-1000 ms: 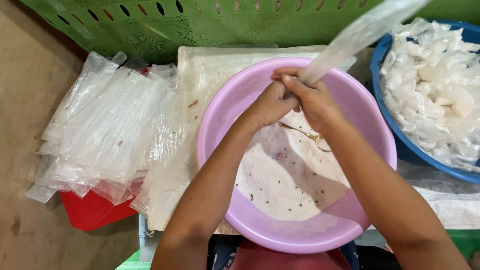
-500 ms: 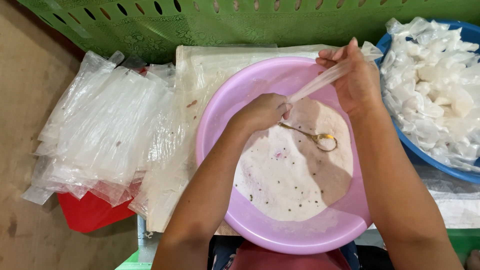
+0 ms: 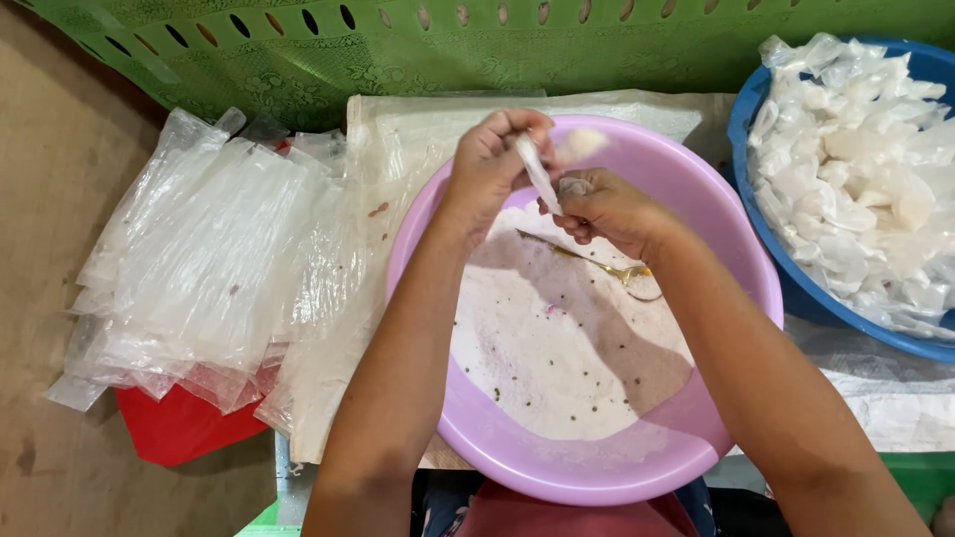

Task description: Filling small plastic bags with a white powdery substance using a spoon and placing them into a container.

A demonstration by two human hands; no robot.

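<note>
Both hands have regrouped at the pink basin's (image 3: 716,298) twelve o'clock: left hand (image 3: 494,159) and right hand (image 3: 605,209) now pinch one narrow plastic pouch (image 3: 537,174), twisting it closed.

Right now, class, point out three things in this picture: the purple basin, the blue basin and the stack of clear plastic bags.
purple basin (image 3: 716,199): head view, on its bare upper right rim.
blue basin (image 3: 741,119): head view, on its left rim.
stack of clear plastic bags (image 3: 199,259): head view, on the middle of the top bag.

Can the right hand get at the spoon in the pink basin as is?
Probably not yet: the right hand hovers just above the spoon with nothing between, but both it and the left hand grip a small bag.
</note>
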